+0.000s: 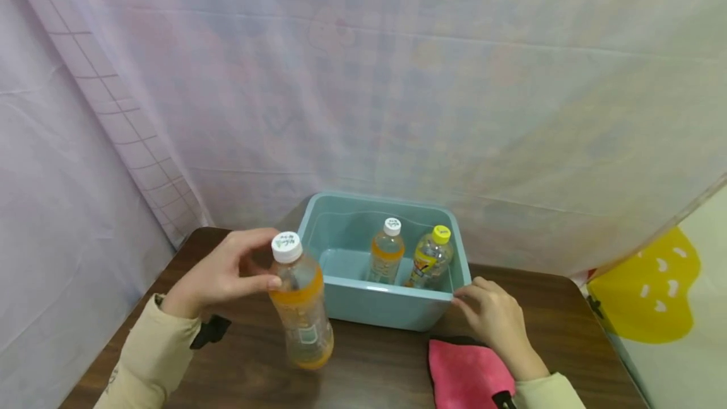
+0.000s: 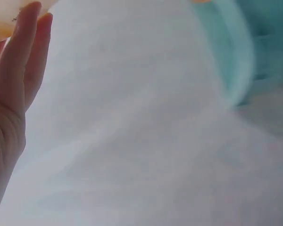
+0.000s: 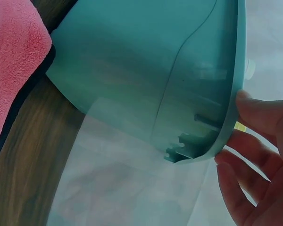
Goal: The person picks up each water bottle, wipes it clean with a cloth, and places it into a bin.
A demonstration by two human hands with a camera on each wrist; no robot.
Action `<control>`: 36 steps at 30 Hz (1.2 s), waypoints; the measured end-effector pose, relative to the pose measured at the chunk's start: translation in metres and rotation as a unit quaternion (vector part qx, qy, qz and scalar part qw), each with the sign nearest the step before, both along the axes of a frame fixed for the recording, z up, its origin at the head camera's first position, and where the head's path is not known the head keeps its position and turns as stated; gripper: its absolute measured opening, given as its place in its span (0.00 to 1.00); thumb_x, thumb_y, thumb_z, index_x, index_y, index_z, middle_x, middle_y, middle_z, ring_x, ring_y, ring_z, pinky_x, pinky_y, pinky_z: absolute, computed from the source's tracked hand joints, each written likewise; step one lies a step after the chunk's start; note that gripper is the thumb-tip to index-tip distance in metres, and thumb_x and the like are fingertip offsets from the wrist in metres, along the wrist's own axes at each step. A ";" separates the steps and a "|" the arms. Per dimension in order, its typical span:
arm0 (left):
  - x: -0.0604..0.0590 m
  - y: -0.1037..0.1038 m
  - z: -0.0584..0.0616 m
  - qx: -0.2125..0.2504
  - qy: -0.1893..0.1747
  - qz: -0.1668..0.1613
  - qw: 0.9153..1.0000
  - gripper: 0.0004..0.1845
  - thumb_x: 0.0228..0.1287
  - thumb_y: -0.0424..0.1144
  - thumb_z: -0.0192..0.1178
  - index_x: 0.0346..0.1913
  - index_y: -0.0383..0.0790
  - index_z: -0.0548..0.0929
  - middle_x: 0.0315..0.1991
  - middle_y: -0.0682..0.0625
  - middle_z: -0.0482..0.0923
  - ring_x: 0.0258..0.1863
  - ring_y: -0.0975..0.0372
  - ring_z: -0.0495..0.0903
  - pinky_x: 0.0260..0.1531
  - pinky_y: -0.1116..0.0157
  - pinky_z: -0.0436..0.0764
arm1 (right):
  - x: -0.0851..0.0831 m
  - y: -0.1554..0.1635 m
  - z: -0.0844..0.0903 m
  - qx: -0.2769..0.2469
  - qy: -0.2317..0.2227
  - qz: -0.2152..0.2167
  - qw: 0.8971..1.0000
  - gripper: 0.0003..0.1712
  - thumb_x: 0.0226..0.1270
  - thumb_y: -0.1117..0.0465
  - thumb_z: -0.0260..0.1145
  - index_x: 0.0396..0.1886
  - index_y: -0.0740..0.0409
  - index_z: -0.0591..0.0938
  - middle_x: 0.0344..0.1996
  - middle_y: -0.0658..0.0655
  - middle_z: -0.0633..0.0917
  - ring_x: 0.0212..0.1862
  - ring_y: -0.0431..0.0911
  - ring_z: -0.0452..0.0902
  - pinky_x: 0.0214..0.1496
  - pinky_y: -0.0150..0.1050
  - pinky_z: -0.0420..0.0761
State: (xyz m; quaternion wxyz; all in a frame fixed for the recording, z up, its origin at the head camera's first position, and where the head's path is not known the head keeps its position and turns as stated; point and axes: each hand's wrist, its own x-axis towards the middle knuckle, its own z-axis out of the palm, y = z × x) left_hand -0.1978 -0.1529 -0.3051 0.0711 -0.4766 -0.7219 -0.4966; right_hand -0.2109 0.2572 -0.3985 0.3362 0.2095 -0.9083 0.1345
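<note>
My left hand (image 1: 230, 270) grips a clear plastic bottle (image 1: 303, 320) near its shoulder, thumb in front. It has a white cap, an orange band and a little orange at the base, and is held slightly tilted before the bin's left front corner. My right hand (image 1: 496, 311) pinches the rim of a blue-green plastic bin (image 1: 375, 305) at its right front corner; the right wrist view shows thumb and fingers on either side of that rim (image 3: 232, 110). Inside the bin stand a white-capped bottle (image 1: 387, 251) with an orange band and a yellow-capped bottle (image 1: 431, 260), leaning.
A pink cloth (image 1: 466, 374) with a dark edge lies on the brown wooden table (image 1: 369, 358), by my right forearm. A pale patterned curtain (image 1: 397, 93) hangs close behind the bin. Beyond the table's right edge is a yellow shape (image 1: 647, 295) with white marks.
</note>
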 end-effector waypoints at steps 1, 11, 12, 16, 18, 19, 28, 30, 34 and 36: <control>0.000 -0.001 0.009 0.005 0.006 -0.007 1.000 0.22 0.51 0.25 0.64 0.51 0.33 0.73 0.45 0.50 0.76 0.44 0.66 0.76 0.28 0.63 0.81 | 0.000 0.000 0.000 0.000 -0.001 0.000 1.000 0.10 0.34 0.61 0.77 0.20 0.50 0.84 0.16 0.40 0.68 0.19 0.34 0.60 0.15 0.30 0.60; -0.043 0.011 0.051 0.040 -0.006 0.029 0.999 0.22 0.50 0.26 0.65 0.50 0.30 0.73 0.44 0.56 0.75 0.47 0.64 0.75 0.34 0.61 0.81 | -0.002 -0.001 0.000 -0.002 0.001 -0.005 1.000 0.11 0.33 0.62 0.78 0.20 0.51 0.84 0.16 0.41 0.70 0.18 0.35 0.62 0.15 0.32 0.63; -0.049 0.014 0.050 0.032 -0.018 0.039 0.999 0.23 0.50 0.26 0.65 0.51 0.28 0.73 0.44 0.55 0.75 0.47 0.63 0.74 0.34 0.61 0.81 | -0.002 -0.001 0.000 -0.003 0.001 -0.006 1.000 0.11 0.33 0.62 0.78 0.20 0.51 0.84 0.16 0.41 0.70 0.18 0.36 0.62 0.15 0.33 0.63; -0.073 0.023 0.041 -0.001 -0.056 0.075 0.996 0.24 0.50 0.27 0.65 0.52 0.30 0.73 0.46 0.46 0.74 0.46 0.57 0.73 0.36 0.61 0.80 | -0.002 -0.003 -0.002 -0.006 0.003 -0.003 1.000 0.11 0.33 0.62 0.78 0.20 0.51 0.84 0.16 0.41 0.71 0.18 0.37 0.65 0.15 0.34 0.65; -0.086 0.027 0.033 -0.024 -0.072 0.095 0.993 0.25 0.50 0.28 0.66 0.53 0.32 0.73 0.47 0.43 0.74 0.47 0.53 0.73 0.38 0.59 0.80 | -0.002 -0.004 -0.002 -0.006 0.004 -0.002 1.000 0.11 0.33 0.62 0.78 0.20 0.51 0.84 0.16 0.41 0.72 0.18 0.37 0.65 0.15 0.34 0.65; -0.093 0.029 0.027 -0.037 -0.078 0.102 0.991 0.25 0.50 0.28 0.66 0.53 0.32 0.73 0.48 0.42 0.74 0.48 0.52 0.73 0.39 0.58 0.80 | -0.002 -0.005 -0.002 -0.006 0.005 -0.002 1.000 0.11 0.33 0.62 0.78 0.20 0.51 0.84 0.17 0.41 0.72 0.18 0.37 0.65 0.15 0.34 0.65; -0.127 0.045 -0.023 -0.133 -0.117 0.125 0.976 0.27 0.52 0.36 0.66 0.55 0.34 0.72 0.52 0.41 0.74 0.51 0.48 0.73 0.49 0.52 0.73 | 0.000 -0.007 -0.002 -0.011 0.005 0.000 1.000 0.10 0.33 0.62 0.78 0.20 0.50 0.84 0.17 0.41 0.72 0.18 0.37 0.65 0.15 0.34 0.64; -0.129 0.046 -0.031 -0.148 -0.129 0.126 0.972 0.27 0.52 0.38 0.66 0.55 0.34 0.72 0.51 0.41 0.74 0.51 0.48 0.73 0.49 0.52 0.73 | 0.001 -0.007 -0.002 -0.011 0.003 -0.002 1.000 0.11 0.33 0.62 0.78 0.20 0.50 0.84 0.17 0.41 0.72 0.18 0.37 0.65 0.15 0.34 0.64; -0.133 0.046 -0.044 -0.168 -0.136 0.122 0.969 0.26 0.51 0.37 0.67 0.53 0.34 0.72 0.50 0.41 0.74 0.51 0.47 0.74 0.50 0.52 0.73 | 0.002 -0.007 -0.001 -0.012 0.002 -0.004 1.000 0.11 0.32 0.62 0.78 0.20 0.50 0.84 0.16 0.41 0.72 0.18 0.36 0.64 0.15 0.34 0.64; -0.134 0.046 -0.049 -0.176 -0.137 0.115 0.968 0.25 0.51 0.36 0.66 0.53 0.34 0.72 0.50 0.41 0.74 0.52 0.46 0.73 0.50 0.52 0.72 | 0.003 -0.007 -0.001 -0.013 0.002 -0.004 1.000 0.11 0.32 0.62 0.78 0.20 0.50 0.85 0.16 0.41 0.72 0.17 0.37 0.64 0.15 0.34 0.64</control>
